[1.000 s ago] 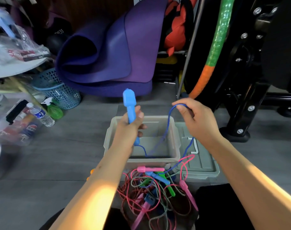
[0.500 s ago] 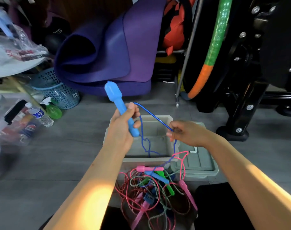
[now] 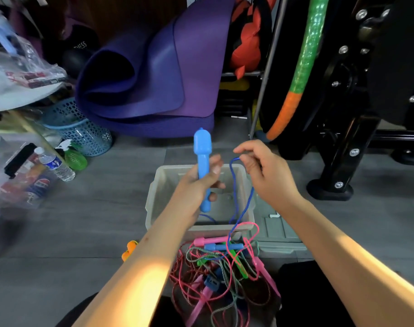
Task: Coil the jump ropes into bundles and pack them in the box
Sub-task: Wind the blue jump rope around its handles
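Head view: a person's two bare arms reach forward over a grey floor
Left hand [image 3: 198, 185]: fingers curled round a light blue handle [image 3: 202, 166], held upright above the box
Right hand [image 3: 265, 175]: at 3 o'clock of the left hand, fingertips pinching a bend of the blue cord [image 3: 235, 185]
Blue cord: hangs from the right hand in a loop, drops into the box and trails over its near rim to the pile
Box [image 3: 154, 201]: grey, open, on the floor under both hands
Lid [image 3: 281, 234]: flat on the floor at 3 o'clock of the box, touching it
Pile of ropes [image 3: 224, 272]: at 6 o'clock of the box; pink, green, blue handles tangled with pink and grey-green cords
Purple mat [image 3: 154, 74]: rolled, at 12 o'clock of the box, well apart
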`<state>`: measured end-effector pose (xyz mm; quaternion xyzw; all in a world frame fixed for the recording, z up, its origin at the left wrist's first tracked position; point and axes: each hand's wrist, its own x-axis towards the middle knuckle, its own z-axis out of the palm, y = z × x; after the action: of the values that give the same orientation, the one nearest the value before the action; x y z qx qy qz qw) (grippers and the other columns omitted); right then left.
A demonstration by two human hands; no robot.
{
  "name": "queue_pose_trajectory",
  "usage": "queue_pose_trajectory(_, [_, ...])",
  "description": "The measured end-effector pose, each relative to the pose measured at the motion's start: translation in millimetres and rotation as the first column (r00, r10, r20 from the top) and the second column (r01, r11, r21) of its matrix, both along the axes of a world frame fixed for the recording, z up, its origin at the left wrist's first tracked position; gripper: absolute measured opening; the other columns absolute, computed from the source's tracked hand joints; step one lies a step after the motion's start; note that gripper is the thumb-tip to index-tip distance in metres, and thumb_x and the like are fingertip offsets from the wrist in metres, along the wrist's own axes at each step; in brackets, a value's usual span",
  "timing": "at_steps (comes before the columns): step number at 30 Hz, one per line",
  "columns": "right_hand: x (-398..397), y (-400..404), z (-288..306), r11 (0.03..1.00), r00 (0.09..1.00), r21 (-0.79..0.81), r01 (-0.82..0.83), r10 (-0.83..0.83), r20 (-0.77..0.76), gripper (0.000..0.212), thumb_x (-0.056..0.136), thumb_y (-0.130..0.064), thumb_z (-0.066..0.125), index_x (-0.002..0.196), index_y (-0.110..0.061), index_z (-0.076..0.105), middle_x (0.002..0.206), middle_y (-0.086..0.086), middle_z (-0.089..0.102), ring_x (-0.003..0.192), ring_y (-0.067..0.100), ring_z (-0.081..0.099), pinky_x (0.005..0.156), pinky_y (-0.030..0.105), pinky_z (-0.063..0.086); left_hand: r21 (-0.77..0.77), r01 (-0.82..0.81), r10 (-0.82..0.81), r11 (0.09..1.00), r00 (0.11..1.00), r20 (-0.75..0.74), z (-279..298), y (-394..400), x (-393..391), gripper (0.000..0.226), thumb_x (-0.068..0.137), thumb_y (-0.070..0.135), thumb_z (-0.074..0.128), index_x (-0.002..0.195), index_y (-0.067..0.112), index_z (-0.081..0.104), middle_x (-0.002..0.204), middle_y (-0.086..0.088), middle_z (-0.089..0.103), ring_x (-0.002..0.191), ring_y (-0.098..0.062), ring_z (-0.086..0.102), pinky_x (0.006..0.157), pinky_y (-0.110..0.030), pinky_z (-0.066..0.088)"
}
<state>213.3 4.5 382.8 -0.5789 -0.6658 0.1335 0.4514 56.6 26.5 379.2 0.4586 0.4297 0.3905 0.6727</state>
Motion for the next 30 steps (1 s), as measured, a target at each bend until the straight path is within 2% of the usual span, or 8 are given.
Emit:
queue_pose_trajectory(5, [-2.3,-1.8,2.7,0.998,0.996,-0.038,-0.052,0.049,-0.073,0.009,0.094,-0.013,0.051,0.096,-0.021,0.046,0.061,-0.021,0.055,0.053,0.002,0.045,0.054,0.010,0.032,-0.008,0.157,-0.157,0.988,0.986,-0.048,0.7,-9.2,5.4,0.011,0.096,0.009,0.050,0.097,0.015,0.058,0.086,0.002,0.059,0.062,-0.006,0.052,0.044,-0.014,0.032])
queue_pose_trajectory(10, [2.2,2.1,-0.1,0.954,0.994,-0.290,-0.074,0.093,0.052,0.017,0.091,-0.031,0.057,0.076,-0.023,0.054,0.053,-0.009,0.050,0.051,0.002,0.047,0.054,0.014,0.034,-0.042,-0.110,0.115,0.993,0.980,0.163,5.1,0.9,3.3,0.017,0.096,0.005,0.046,0.082,0.012,0.051,0.076,-0.001,0.055,0.053,-0.005,0.049,0.040,-0.014,0.030])
queue_pose_trajectory(13, [8.0,3.0,-3.2,0.780,0.949,-0.601,-0.177,0.297,0.106,0.030,0.094,-0.035,0.051,0.068,-0.025,0.059,0.062,-0.012,0.058,0.056,-0.007,0.053,0.061,0.009,0.038,-0.079,-0.220,0.234,0.972,0.920,0.316,9.5,8.8,-4.5,0.018,0.097,0.007,0.044,0.081,0.014,0.049,0.074,0.001,0.055,0.057,-0.008,0.048,0.040,-0.015,0.031])
queue_pose_trajectory(16, [19.4,6.1,-15.5,0.624,0.900,-0.766,-0.152,0.407,0.154,0.027,0.098,-0.033,0.045,0.074,-0.026,0.056,0.077,-0.015,0.064,0.083,0.008,0.062,0.084,0.026,0.045,-0.112,-0.314,0.333,0.943,0.867,0.371,12.6,21.7,-21.4,0.018,0.099,0.010,0.043,0.083,0.016,0.049,0.073,0.003,0.055,0.059,-0.008,0.047,0.039,-0.014,0.032])
queue_pose_trajectory(19, [25.9,12.1,-14.6,0.800,0.976,-0.592,-0.100,0.196,0.099,0.029,0.099,-0.025,0.042,0.071,-0.023,0.049,0.066,-0.011,0.063,0.081,0.025,0.064,0.081,0.039,0.049,-0.103,-0.371,0.385,0.923,0.894,0.230,6.4,28.8,-31.8,0.012,0.098,0.014,0.047,0.089,0.017,0.054,0.082,0.003,0.058,0.059,-0.008,0.047,0.039,-0.014,0.033])
queue_pose_trajectory(23, [18.4,8.0,1.0,0.981,0.981,-0.106,0.161,-0.172,-0.094,0.023,0.099,-0.022,0.042,0.082,-0.021,0.057,0.055,-0.023,0.052,0.053,-0.001,0.048,0.055,0.019,0.035,-0.054,-0.308,0.308,0.950,0.951,-0.023,0.7,22.9,-28.0,0.017,0.097,0.013,0.051,0.111,0.020,0.057,0.094,0.003,0.057,0.061,-0.009,0.049,0.041,-0.014,0.035])
queue_pose_trajectory(27, [8.4,3.4,1.9,0.991,0.988,-0.036,0.131,-0.128,0.087,0.024,0.094,-0.034,0.039,0.085,-0.024,0.058,0.066,-0.010,0.056,0.058,0.009,0.044,0.058,0.032,0.038,-0.022,-0.160,0.160,0.987,0.987,-0.003,2.5,11.3,-15.1,0.019,0.095,0.013,0.053,0.105,0.028,0.059,0.107,0.006,0.062,0.058,-0.006,0.052,0.043,-0.014,0.035])
queue_pose_trajectory(30, [4.2,5.5,-4.4,0.994,0.972,-0.074,0.084,-0.065,0.226,0.027,0.091,-0.040,0.036,0.087,-0.023,0.056,0.059,-0.013,0.045,0.057,0.010,0.037,0.058,0.028,0.026,-0.011,0.016,-0.016,1.000,1.000,-0.012,1.3,2.7,-2.1,0.017,0.097,0.011,0.049,0.104,0.022,0.060,0.098,0.003,0.066,0.056,-0.006,0.056,0.042,-0.014,0.033])
